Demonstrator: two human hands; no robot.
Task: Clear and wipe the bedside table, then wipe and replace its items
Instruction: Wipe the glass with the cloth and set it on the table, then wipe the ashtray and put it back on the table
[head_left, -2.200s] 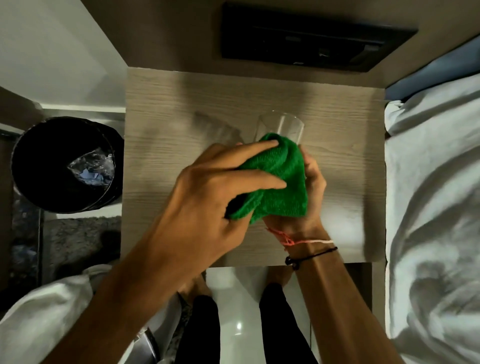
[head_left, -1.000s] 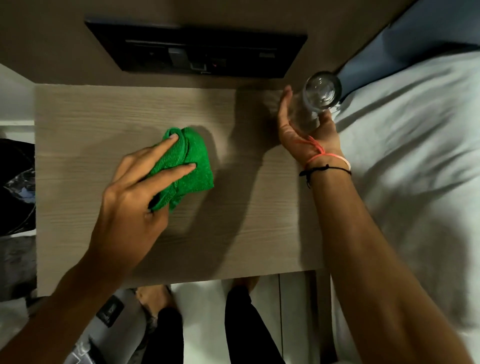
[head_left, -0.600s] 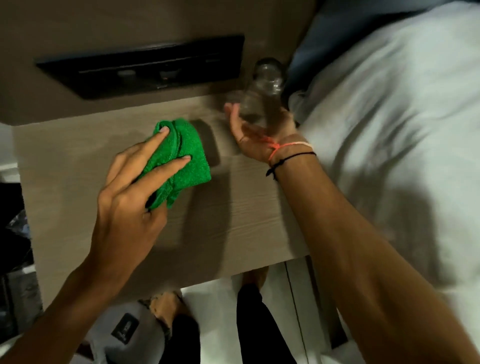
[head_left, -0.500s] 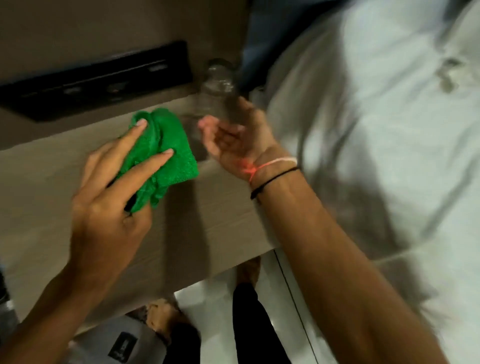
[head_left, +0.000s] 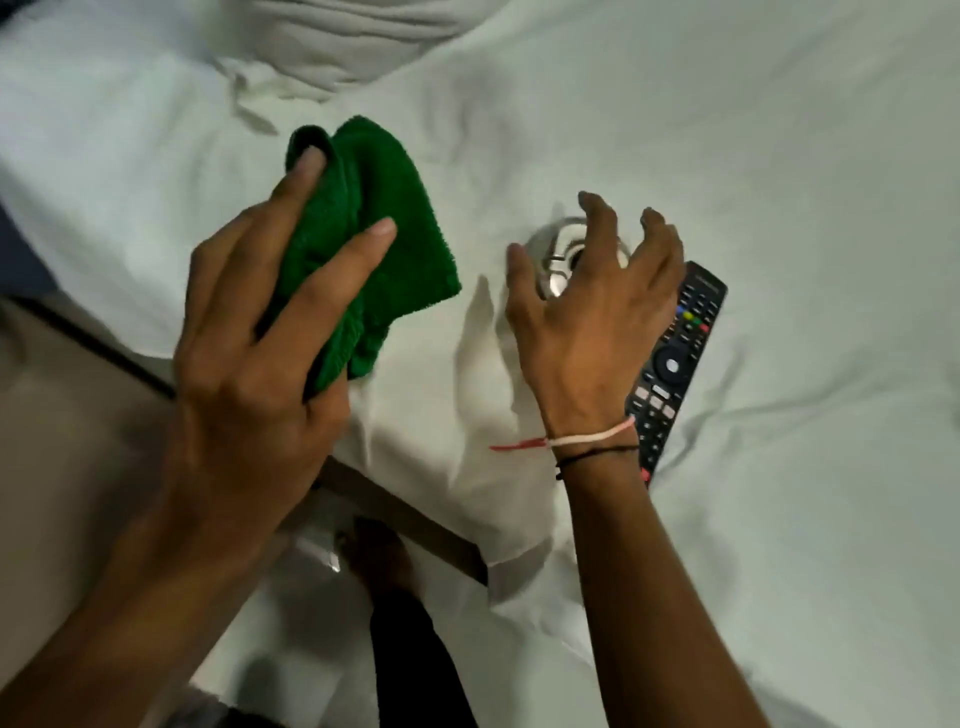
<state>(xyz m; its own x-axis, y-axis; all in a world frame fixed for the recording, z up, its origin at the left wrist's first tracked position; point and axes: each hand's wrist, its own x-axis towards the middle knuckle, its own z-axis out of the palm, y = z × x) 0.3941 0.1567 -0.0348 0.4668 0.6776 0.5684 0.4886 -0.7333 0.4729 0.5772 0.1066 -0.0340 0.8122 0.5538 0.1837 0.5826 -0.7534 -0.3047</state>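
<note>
1. Your left hand keeps the green cloth bunched in a closed grip, thumb underneath and two fingers laid flat over the folds. It rides above the bed, near the bed's edge beside the worktop, ready to wipe whatever comes next.
2. Your right hand is spread wide, its grip open and closing on nothing, fingers arched over a shiny round object sunk in the sheet. It is probably a small metal or glass item, but your fingers cover too much of it to say.
3. The remote lies flat on the bed just beside that object, partly under your right wrist. Both seem parked there to keep the worktop bare.
4. I judge the shiny piece is your next pick for wiping.
</note>
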